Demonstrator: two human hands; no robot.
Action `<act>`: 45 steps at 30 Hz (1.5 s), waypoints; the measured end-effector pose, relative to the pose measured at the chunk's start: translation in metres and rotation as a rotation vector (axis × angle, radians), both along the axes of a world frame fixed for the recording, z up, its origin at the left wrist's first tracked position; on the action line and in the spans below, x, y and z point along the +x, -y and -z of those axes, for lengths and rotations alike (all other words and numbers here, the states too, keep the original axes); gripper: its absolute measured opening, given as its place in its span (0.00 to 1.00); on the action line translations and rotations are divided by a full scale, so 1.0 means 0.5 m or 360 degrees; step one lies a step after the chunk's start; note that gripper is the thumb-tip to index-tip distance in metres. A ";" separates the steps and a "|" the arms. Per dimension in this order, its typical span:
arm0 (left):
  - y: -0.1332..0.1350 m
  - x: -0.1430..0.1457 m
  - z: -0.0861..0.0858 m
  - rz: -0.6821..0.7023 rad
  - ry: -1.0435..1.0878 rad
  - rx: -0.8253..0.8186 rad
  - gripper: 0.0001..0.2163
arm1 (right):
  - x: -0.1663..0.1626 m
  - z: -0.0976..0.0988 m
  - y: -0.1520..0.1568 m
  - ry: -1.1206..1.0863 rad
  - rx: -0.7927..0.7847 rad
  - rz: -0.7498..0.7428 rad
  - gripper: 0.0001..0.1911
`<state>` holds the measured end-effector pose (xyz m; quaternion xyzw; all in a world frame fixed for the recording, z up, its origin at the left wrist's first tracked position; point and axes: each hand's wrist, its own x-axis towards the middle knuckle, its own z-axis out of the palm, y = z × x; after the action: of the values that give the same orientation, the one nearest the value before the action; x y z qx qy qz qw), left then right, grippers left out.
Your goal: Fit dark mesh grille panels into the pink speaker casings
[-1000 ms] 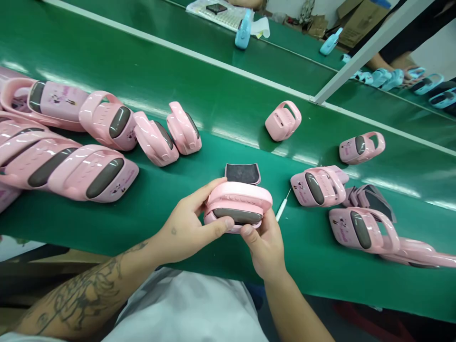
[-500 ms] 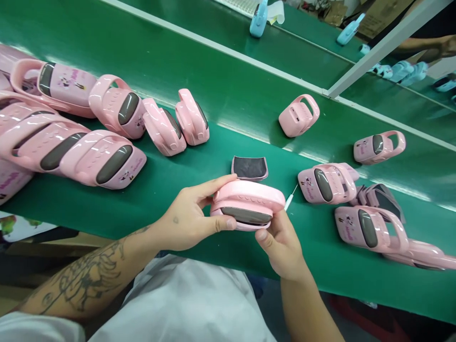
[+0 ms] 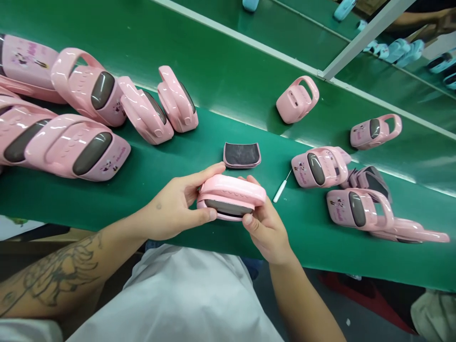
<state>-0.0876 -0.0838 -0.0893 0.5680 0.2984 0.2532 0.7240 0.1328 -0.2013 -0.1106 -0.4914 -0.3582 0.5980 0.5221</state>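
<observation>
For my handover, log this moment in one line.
left hand: holding pink device | right hand: same pink device | dark panels: on table | white-handled tool: untouched

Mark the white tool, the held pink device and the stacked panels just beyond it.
White tool [image 3: 280, 191], head view: on the handle.
Held pink device [image 3: 231, 187], head view: pink upper part.
Stacked panels [image 3: 242, 154], head view: topmost dark face.

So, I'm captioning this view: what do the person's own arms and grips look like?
The left forearm bears a large dark-lined tattoo; the gloveless left grip has a small mark. A white fabric sleeve shows at lower left. The right forearm and gloveless right grip show no visible markings.
</observation>
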 end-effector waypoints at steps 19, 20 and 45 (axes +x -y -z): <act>0.004 -0.029 0.080 0.0259 -0.0351 0.0734 0.40 | 0.041 0.028 0.039 0.0889 0.0036 -0.0248 0.43; 0.006 -0.029 0.081 0.0256 -0.0315 0.0733 0.40 | 0.040 0.022 0.037 0.0880 -0.0002 -0.0252 0.42; 0.048 -0.027 0.106 0.0049 -0.0194 0.0409 0.46 | 0.037 0.054 0.031 0.0663 0.0031 -0.0154 0.46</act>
<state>-0.1012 -0.1079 -0.1426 0.6750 0.2981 0.2432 0.6296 0.1512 -0.2170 -0.1375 -0.5815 -0.4875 0.5043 0.4121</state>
